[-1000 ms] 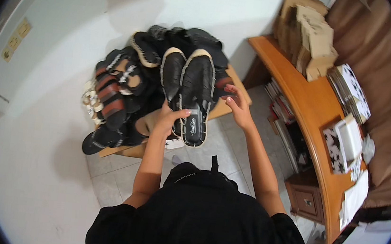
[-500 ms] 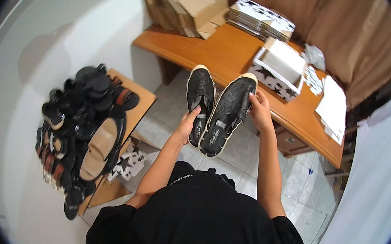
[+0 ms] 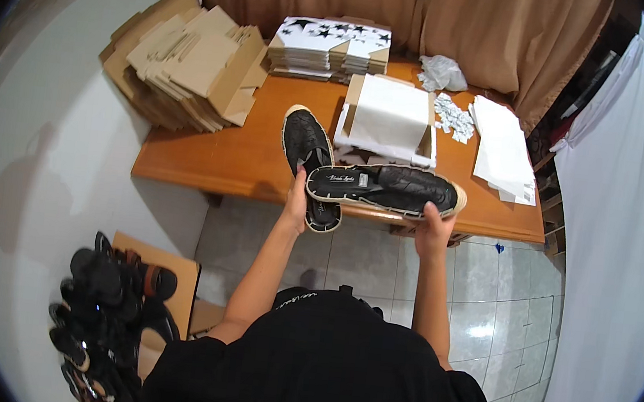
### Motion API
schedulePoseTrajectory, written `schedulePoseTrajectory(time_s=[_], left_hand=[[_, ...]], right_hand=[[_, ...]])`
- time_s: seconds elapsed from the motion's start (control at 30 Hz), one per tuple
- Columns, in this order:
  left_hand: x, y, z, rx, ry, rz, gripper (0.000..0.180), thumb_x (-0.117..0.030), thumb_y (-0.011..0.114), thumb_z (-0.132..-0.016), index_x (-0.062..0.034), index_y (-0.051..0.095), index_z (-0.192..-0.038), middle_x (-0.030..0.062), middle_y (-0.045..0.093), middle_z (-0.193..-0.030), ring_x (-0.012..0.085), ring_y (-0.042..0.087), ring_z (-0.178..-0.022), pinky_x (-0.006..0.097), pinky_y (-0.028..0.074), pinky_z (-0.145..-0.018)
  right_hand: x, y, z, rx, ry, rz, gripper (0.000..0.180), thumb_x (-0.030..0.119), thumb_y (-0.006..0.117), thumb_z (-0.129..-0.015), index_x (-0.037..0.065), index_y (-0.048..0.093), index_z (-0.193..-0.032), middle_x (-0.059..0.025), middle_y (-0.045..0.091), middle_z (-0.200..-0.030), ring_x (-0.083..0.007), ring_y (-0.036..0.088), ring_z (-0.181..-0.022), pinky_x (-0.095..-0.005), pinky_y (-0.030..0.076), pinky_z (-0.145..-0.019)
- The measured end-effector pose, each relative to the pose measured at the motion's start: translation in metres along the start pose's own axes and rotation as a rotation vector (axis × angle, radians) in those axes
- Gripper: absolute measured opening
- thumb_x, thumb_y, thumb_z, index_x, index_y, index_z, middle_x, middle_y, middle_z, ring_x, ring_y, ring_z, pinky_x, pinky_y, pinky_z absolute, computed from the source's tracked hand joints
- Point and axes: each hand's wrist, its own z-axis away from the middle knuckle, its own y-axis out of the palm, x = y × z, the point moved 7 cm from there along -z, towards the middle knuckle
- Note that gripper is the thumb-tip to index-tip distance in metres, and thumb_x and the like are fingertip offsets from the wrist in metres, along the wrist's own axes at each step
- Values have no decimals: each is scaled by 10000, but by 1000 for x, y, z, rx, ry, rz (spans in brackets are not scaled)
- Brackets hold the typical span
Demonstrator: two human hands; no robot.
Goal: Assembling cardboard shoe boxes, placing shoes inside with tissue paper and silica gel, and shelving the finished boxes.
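Note:
Two black slip-on mules with pale stitched rims and cream toe edges are in my hands above the desk's front edge. My left hand (image 3: 297,202) is closed around the left mule (image 3: 306,138), whose toe points away from me. My right hand (image 3: 434,232) grips the toe end of the right mule (image 3: 410,188), which lies sideways with its toe to the right. Its heel end crosses over the left mule and hides part of it. Just behind them on the desk, an open white box (image 3: 389,118) with a star pattern has white paper in it.
The wooden desk (image 3: 185,159) carries flattened brown cartons (image 3: 187,61), a stack of star-print box blanks (image 3: 330,45), a crumpled plastic bag (image 3: 441,72), small white labels (image 3: 454,118) and white paper sheets (image 3: 500,149). At the lower left, black shoes (image 3: 102,311) crowd a board (image 3: 174,264).
My view has swung toward the desk. The right mule has turned from toe-away to sideways, now crossing the left mule. Both mules remain in my hands.

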Motion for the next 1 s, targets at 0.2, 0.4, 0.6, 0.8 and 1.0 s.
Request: schedulePoseTrajectory(time_s=[0.2, 0.4, 0.6, 0.8, 1.0], left_hand=[[-24, 13, -82, 79, 193, -21, 603, -543, 300, -919, -38, 495, -1185, 95, 591, -1091, 197, 574, -988, 317, 468, -861], [-41, 44, -122, 130, 216, -151, 584, -506, 335, -925, 2, 478, -1176, 129, 617, -1012, 188, 614, -875, 311, 508, -771], [-36, 84, -128, 451, -107, -53, 455, -324, 569, -873, 9, 460, -1164, 127, 603, -989, 205, 629, -802, 297, 554, -633], [1, 109, -169, 422, -60, -104, 375, -157, 560, -870, -15, 454, -1201, 114, 564, -1085, 226, 582, -963, 373, 523, -767], [24, 127, -184, 588, -159, 180, 672, -589, 418, -828, -72, 422, -1257, 126, 546, -1057, 215, 570, -679, 315, 490, -573]], right_hand=[[-7, 23, -7, -121, -326, 140, 684, 106, 740, -685, 0, 354, -1240, -163, 435, -1292, -227, 454, -1147, -347, 341, -990], [-22, -45, -53, -366, -218, -70, 420, 205, 492, -861, 39, 421, -1241, -123, 521, -1205, -260, 503, -1121, -404, 406, -959], [-11, -79, -138, -166, -28, -265, 402, 230, 424, -918, -3, 430, -1245, -120, 533, -1190, -228, 506, -1102, -379, 394, -970], [-76, -146, -259, -64, 239, -722, 410, 211, 342, -971, 1, 353, -1323, -121, 404, -1332, -221, 445, -1179, -357, 353, -1009], [-33, -25, -269, -93, 316, -12, 336, 147, 371, -948, 12, 449, -1245, -137, 558, -1145, -234, 594, -974, -353, 518, -827]])
